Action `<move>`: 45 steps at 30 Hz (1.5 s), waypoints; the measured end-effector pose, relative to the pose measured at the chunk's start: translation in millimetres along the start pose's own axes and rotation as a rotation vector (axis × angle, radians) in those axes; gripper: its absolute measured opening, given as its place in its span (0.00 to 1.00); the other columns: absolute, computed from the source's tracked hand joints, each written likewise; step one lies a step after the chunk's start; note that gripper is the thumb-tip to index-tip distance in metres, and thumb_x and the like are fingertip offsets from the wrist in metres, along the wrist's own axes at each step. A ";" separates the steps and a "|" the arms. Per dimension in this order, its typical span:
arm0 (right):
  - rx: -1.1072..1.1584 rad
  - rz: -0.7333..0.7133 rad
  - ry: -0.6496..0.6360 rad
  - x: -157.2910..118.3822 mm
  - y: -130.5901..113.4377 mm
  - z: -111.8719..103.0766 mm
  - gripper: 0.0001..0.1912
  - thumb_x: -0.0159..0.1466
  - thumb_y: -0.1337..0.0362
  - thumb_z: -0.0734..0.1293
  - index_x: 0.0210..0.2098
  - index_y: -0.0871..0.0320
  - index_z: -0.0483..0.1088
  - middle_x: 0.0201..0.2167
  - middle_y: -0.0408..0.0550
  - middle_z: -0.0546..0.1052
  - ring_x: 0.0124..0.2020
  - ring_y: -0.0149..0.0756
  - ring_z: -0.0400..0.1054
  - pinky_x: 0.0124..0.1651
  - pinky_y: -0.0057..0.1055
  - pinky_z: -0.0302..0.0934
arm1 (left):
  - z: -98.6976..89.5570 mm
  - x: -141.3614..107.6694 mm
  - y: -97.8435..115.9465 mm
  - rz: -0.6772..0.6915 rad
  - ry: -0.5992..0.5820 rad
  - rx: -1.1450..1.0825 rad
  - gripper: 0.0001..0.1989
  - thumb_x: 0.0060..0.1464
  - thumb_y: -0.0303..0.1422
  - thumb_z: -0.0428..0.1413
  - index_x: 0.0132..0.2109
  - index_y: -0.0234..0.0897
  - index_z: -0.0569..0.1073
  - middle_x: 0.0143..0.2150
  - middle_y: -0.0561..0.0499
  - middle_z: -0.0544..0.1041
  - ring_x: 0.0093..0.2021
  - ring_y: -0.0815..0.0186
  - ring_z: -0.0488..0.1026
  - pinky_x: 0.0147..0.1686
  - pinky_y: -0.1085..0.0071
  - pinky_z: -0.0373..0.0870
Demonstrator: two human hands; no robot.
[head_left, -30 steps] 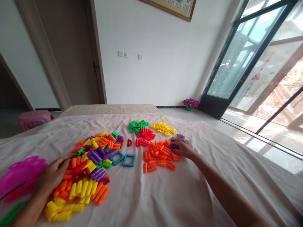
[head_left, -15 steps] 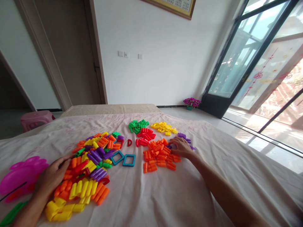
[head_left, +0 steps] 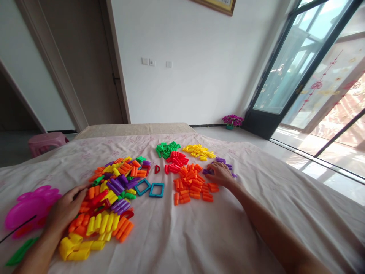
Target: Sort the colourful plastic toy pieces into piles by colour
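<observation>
Yellow wide tubes (head_left: 78,254) lie nearest on the cloth-covered counter (head_left: 182,247), at the near end of a mixed pile of plastic tube blocks (head_left: 116,184). The left hand (head_left: 67,205) rests against the left side of this pile, fingers bent; whether they grip a block cannot be told. Use light contact there, since loose blocks lie over one another and a hard push could spread them. Two blue square frames (head_left: 156,190) lie right of the pile; steer clear of them when crossing. Farther on are the orange tube blocks (head_left: 194,182). The right hand (head_left: 221,174) is just beyond and to their right, fingers curled down at the purple tube blocks (head_left: 224,163); their grip, if any, is hidden. Lift the fingertips straight up, rather than sideways, to avoid dragging orange blocks among the purple. Raise the wrist slightly for clearance. Beyond lie the red blocks (head_left: 176,160), then the small yellow blocks (head_left: 199,151) and green blocks (head_left: 167,149); leave the gaps between groups undisturbed.
</observation>
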State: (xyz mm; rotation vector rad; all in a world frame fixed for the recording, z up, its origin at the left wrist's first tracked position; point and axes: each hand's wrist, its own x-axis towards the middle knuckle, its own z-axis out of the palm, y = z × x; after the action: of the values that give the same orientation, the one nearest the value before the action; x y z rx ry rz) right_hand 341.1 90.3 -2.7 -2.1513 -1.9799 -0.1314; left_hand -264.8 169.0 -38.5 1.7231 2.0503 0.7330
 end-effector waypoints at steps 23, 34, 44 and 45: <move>0.236 -0.235 0.018 -53.9 -54.4 20.2 0.54 0.52 0.41 0.69 0.70 0.55 0.46 0.68 0.57 0.52 0.67 0.53 0.46 0.65 0.48 0.47 | 10.1 4.8 -6.0 0.066 0.100 -0.095 0.21 0.55 0.43 0.50 0.51 0.42 0.76 0.45 0.49 0.81 0.44 0.58 0.76 0.36 0.71 0.70; 0.211 -0.369 0.141 -43.1 -109.9 -22.2 0.27 0.61 0.49 0.66 0.58 0.49 0.66 0.61 0.50 0.67 0.62 0.50 0.56 0.60 0.49 0.53 | 11.3 6.2 -9.8 0.075 0.137 -0.076 0.21 0.57 0.45 0.47 0.50 0.42 0.77 0.45 0.49 0.80 0.44 0.58 0.75 0.39 0.71 0.69; 0.183 -0.477 -0.061 -31.6 -239.9 7.1 0.30 0.64 0.54 0.65 0.62 0.58 0.60 0.58 0.56 0.69 0.62 0.48 0.55 0.63 0.45 0.48 | 13.3 3.2 -10.4 0.148 0.077 -0.187 0.25 0.57 0.47 0.45 0.52 0.38 0.74 0.52 0.45 0.77 0.52 0.57 0.73 0.48 0.67 0.68; 0.184 -0.477 -0.082 -30.4 -242.3 8.7 0.28 0.64 0.55 0.65 0.61 0.59 0.62 0.56 0.56 0.71 0.60 0.47 0.57 0.61 0.43 0.49 | 12.9 1.5 -9.7 0.166 0.067 -0.196 0.25 0.57 0.47 0.45 0.53 0.37 0.74 0.53 0.46 0.77 0.53 0.58 0.72 0.50 0.67 0.67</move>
State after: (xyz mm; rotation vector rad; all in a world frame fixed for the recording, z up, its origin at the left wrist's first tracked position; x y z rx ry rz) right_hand 97.1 80.1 5.8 -1.5661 -2.4112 0.0649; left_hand -265.3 171.2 -54.6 1.7910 1.8234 1.0199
